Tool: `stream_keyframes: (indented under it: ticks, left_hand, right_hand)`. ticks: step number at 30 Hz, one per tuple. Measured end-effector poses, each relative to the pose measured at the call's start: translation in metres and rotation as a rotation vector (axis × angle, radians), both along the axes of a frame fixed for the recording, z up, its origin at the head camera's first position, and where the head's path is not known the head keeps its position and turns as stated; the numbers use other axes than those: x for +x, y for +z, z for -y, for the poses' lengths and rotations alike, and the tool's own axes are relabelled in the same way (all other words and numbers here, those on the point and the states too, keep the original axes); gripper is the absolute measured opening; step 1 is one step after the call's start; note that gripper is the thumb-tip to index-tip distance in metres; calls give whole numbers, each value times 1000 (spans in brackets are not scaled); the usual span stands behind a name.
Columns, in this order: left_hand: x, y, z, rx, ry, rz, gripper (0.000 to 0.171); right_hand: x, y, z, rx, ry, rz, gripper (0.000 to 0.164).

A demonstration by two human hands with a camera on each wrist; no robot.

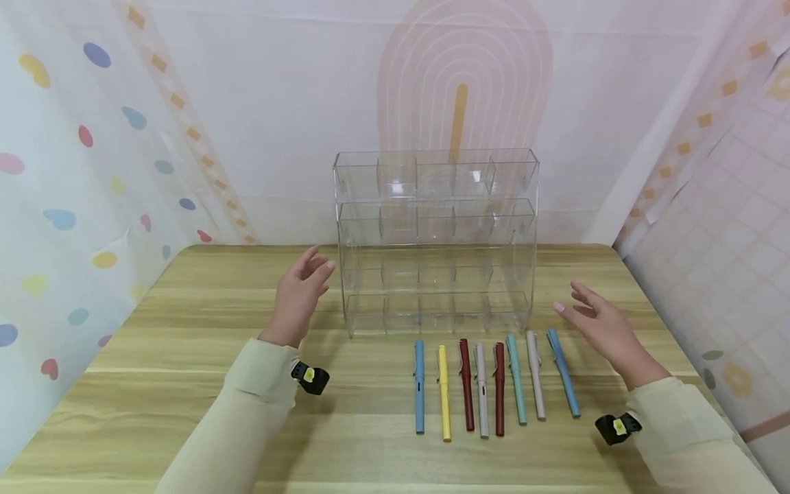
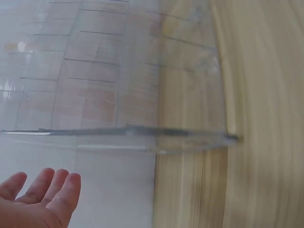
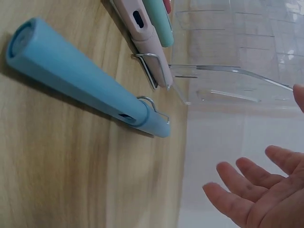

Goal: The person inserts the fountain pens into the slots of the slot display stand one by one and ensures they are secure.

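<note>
A clear acrylic rack point(image 1: 437, 247) with tiers of small compartments stands upright on the table. My left hand point(image 1: 299, 291) hovers just off its left side, fingers loosely bent and holding nothing. To the right of the rack, my right hand point(image 1: 605, 333) is raised with relaxed, spread fingers and an empty palm. Several clip pens lie in a row before the rack: a blue pen point(image 1: 420, 387) at the left end, then a yellow pen point(image 1: 444, 394), dark red, grey, teal point(image 1: 517, 381) and pale pink ones. Nearest my right hand is another blue pen point(image 3: 85, 78).
The wooden table point(image 1: 154, 391) reaches back to a patterned curtain point(image 1: 278, 123) behind the rack. More printed fabric hangs along the left and right sides. A black wrist camera point(image 1: 310, 377) hangs at the left cuff, and a matching one point(image 1: 617, 429) at the right.
</note>
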State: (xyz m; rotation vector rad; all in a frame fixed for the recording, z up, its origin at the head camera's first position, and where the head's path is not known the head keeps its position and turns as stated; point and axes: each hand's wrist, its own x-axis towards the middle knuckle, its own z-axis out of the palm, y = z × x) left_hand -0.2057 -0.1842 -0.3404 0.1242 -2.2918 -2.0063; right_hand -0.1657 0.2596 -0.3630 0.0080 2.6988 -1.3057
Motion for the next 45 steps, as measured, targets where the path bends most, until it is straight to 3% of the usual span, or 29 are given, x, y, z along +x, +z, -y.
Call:
stream_keyframes:
  ticks: [7,13,24,45]
  left_hand:
    - [-10,5,-6,74,9,53,61]
    - [-17,8,-11,46,-3,55,62]
    - [-27,14,-12,9,12,44,61]
    - [-35,17,-22,-39,25,90,64]
  right_hand:
    - [-3,-10,-2,-51,-16,55,80]
    - [-5,-15,-2,-102,-16,122,69]
    - [-8,-22,0,-72,38,187,63]
    - [-11,-37,9,12,6,142,56]
